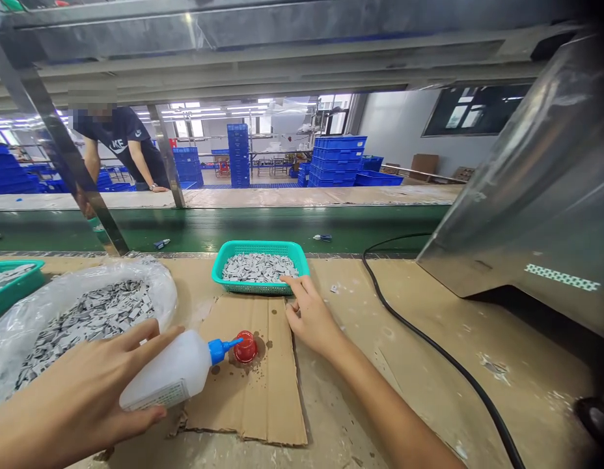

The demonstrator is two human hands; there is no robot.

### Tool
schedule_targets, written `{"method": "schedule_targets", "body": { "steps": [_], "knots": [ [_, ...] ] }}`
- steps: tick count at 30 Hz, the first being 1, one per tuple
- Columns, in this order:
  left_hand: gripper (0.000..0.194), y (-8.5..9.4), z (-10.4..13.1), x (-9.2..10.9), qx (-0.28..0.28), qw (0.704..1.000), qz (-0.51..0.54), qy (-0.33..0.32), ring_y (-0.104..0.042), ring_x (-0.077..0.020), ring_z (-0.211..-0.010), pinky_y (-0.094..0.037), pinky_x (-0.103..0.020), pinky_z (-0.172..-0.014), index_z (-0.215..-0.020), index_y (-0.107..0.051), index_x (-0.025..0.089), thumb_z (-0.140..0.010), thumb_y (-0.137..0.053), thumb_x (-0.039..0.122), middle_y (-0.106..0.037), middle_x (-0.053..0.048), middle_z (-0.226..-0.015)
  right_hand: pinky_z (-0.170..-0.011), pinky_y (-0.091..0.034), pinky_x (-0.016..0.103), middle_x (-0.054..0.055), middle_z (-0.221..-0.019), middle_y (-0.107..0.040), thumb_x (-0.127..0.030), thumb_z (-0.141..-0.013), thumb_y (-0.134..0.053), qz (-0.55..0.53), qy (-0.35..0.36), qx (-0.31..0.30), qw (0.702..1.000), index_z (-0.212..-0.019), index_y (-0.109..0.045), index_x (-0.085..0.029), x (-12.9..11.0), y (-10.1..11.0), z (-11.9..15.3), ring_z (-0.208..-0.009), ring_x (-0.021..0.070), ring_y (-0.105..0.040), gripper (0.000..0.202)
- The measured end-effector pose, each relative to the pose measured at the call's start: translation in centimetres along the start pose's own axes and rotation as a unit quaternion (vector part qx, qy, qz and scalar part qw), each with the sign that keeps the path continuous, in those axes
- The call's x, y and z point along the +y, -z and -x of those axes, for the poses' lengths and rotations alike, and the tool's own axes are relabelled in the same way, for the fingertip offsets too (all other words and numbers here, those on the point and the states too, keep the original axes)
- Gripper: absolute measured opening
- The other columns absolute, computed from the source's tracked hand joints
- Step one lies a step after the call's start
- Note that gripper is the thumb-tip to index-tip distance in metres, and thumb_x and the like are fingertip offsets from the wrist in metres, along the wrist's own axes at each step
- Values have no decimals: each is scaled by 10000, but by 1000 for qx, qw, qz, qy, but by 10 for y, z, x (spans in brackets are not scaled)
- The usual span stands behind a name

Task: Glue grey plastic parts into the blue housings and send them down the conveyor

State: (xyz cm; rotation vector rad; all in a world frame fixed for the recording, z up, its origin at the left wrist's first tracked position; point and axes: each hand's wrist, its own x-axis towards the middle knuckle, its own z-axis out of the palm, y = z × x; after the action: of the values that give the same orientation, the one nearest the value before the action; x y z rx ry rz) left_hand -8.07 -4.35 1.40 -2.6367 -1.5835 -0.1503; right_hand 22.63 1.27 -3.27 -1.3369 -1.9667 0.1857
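Note:
My left hand (111, 374) is wrapped round a white squeeze bottle (178, 368) with a blue nozzle. The bottle is tilted onto its side, and its nozzle tip reaches the rim of a small red cup (246, 348). That cup sits on a piece of cardboard (277, 397) marked with dark wet spots. My right hand (309, 312) is at the near right corner of a green basket (217, 268) filled with small grey-white plastic pieces (258, 267). Its fingers are bent at the basket's edge; whether they pinch a piece is too small to make out.
A clear plastic bag (160, 293) of grey pieces lies at left, beside another green basket (33, 283). A black cable (429, 332) crosses the right side, below a metal housing (526, 215). Behind runs a green conveyor belt (253, 225); a person (126, 146) leans beyond it.

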Motion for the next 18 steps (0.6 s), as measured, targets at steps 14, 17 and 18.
{"method": "schedule_targets", "body": {
  "steps": [14,17,18],
  "knots": [
    [699,11,-9,7,-85,993,-64,54,-630,-294,-668,-488,-441,-568,-1234,-225,510,-572,-406,639,-512,13,-1156,-638,-465,288,86,-1014,-431,-34,-710,-388,3,-13,-6,1000,-1156,-404,-176,-3,2,0,-595,114,-505,469],
    [694,13,-10,10,-94,991,-73,55,-628,-290,-684,-488,-443,-581,-1239,-218,507,-581,-406,623,-506,10,-1161,-630,-467,281,87,-1016,-434,-35,-709,-390,4,-13,-5,1000,-1155,-408,-176,-3,2,0,-594,112,-506,467],
    [695,14,-10,11,-95,991,-76,56,-628,-288,-681,-489,-445,-583,-1241,-219,506,-582,-409,618,-502,8,-1168,-626,-467,279,89,-1018,-435,-36,-709,-391,4,-13,-5,1000,-1155,-409,-172,-3,2,0,-595,112,-507,467]
  ]
}}
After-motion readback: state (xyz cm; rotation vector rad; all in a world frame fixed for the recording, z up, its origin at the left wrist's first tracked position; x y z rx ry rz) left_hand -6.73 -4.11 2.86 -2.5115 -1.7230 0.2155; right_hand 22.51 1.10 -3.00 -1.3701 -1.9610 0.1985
